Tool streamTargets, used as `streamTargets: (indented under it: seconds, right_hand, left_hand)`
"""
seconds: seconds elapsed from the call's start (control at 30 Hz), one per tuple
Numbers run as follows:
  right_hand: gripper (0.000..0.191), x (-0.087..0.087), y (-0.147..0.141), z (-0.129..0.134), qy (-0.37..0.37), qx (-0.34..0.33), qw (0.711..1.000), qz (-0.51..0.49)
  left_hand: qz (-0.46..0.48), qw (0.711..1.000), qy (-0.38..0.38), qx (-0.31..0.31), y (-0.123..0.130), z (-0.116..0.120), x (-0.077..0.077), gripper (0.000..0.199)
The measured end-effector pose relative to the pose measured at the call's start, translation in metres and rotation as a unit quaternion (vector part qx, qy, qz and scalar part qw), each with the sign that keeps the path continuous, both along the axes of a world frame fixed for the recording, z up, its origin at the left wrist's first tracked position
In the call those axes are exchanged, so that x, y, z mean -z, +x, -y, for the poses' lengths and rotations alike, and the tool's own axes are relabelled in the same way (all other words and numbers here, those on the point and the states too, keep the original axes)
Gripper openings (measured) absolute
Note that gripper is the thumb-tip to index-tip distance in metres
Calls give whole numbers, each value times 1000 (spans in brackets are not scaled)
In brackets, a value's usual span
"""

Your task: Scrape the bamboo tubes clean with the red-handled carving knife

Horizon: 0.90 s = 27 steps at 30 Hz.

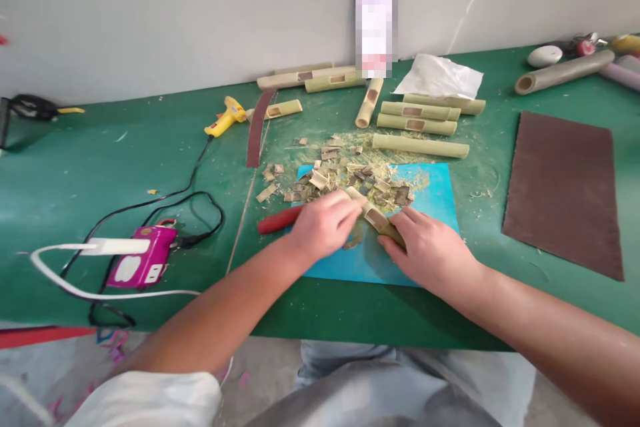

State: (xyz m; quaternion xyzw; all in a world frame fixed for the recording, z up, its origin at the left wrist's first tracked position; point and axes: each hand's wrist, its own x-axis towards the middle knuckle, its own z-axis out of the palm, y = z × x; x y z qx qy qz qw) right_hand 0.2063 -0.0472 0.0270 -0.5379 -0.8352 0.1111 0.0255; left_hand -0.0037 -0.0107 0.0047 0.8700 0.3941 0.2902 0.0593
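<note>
Fingers of the right hand (437, 247) grip a notched bamboo tube (376, 217) over the blue mat (433, 193); the left hand's (323, 227) hold is unclear. Loose chips (319, 179) could make it skid.

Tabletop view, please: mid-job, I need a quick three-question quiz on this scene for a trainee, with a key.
1. True or false: the yellow glue gun lies apart from the brown sheet.
2. Which lies left of the left hand? A) pink power socket B) white tissue C) brown sheet
3. Fill the gap: the right hand grips a bamboo tube above the ____ sheet.
Key: 1 true; 2 A; 3 blue
</note>
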Motion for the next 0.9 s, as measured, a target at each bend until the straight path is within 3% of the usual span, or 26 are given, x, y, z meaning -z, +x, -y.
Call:
streamTargets:
  seconds: [0.57, 0.67, 0.8, 0.9]
  right_hand:
    - [21, 5, 2, -2, 12, 2, 1000, -9]
    - [22, 6, 2, -2, 26, -1, 1000, -14]
    - [20, 8, 3, -1, 40, -3, 999, -27]
    - [20, 9, 4, -1, 43, -1, 998, -39]
  left_hand:
    - [7, 1000, -9, 10, 0, -1, 1, 25]
    - [13, 1000, 4, -16, 0, 0, 0, 25]
    - [5, 1000, -21, 10, 0, 0, 0, 25]
    - [22, 999, -17, -22, -3, -4, 1, 24]
